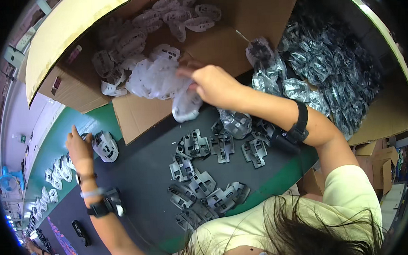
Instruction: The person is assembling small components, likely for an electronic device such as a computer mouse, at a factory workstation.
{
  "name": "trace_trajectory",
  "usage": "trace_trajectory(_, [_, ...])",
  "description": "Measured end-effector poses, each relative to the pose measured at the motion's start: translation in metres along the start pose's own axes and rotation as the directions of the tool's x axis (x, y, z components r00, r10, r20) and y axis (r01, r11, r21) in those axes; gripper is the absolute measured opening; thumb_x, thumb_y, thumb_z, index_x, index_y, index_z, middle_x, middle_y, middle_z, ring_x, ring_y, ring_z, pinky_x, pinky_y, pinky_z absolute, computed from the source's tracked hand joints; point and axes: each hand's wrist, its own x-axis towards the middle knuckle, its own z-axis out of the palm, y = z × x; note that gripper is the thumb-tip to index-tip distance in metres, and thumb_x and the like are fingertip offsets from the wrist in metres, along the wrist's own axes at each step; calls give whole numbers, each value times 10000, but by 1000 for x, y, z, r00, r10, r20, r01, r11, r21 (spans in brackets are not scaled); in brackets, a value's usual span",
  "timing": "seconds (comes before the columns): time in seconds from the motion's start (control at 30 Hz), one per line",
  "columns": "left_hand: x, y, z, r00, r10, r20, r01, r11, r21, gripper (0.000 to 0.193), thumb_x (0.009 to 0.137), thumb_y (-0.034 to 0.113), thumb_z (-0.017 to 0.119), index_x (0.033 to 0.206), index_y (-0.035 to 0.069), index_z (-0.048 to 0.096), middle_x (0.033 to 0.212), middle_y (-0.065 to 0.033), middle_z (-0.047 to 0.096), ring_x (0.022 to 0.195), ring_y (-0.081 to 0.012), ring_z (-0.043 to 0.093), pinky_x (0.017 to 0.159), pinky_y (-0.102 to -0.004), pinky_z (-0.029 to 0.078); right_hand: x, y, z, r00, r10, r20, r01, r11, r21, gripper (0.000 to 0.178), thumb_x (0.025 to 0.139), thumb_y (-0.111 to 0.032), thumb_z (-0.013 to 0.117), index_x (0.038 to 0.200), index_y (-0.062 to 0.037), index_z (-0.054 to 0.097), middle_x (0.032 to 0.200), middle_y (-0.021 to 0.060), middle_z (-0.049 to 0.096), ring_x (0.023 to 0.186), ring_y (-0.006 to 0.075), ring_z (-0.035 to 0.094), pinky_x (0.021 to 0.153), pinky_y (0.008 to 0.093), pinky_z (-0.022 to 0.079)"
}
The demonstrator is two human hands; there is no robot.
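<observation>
The white bundle [153, 79], thin plastic around pale pieces, sits at the mouth of the carton [229, 45], partly over its near flap. The right hand [213, 85] reaches to it from the carton's near side, fingers bent toward the plastic; blur leaves unclear whether they pinch anything. The left hand [80, 145], left of the carton, has its index finger extended and lies just beside a white shell [106, 147]; whether its other fingers grip, I cannot tell.

The work looks partway along: white pieces [207, 11] already lie deep inside the carton, while a row of loose shells [56, 174] runs off to its left; whether those are finished or waiting is unclear. Nearer the wearer than the carton, grey-black parts [198, 144] lie unbagged on the worktop [142, 177], apparently left to wrap; bagged dark parts [320, 61] are heaped to the carton's right.

The bundle's contents cannot be counted, shade obscures the carton's left interior, and the row's far end is too small to read.
</observation>
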Motion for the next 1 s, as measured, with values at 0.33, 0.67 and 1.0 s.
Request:
trace_trajectory(0.33, [-10, 139, -138, 572, 481, 664, 819, -364, -443, 596, 915, 443, 438, 1310, 3, 362, 1051, -126, 575, 835, -170, 599, 712, -296, 513, -11, -75, 8, 796, -488, -358, 595, 738, 317, 298, 704, -9, 654, 984, -41, 558, 972, 96, 533, 870, 271, 574, 716, 322, 496])
trace_trajectory(0.67, [-22, 159, -171, 748, 289, 597, 657, -447, -608, 773, 630, 206, 805, 1245, 17, 375, 1080, -48, 511, 994, -142, 505, 875, -280, 410, -128, -79, 11, 964, 263, -36, -255, 879, -403, 361, 727, -278, 693, 890, -17, 504, 784, 87, 525, 733, 229, 561, 629, 300, 486])
trace_trajectory(1.0, [-38, 193, -186, 886, 83, 456, 435, -489, -756, 361, 875, 103, 541, 1189, 33, 376, 1120, -69, 493, 1034, -138, 469, 909, -297, 367, -80, -114, -33, 953, 96, -289, 39, 903, 429, 201, 705, -29, 651, 763, 3, 462, 923, 147, 528, 789, 221, 571, 687, 294, 468])
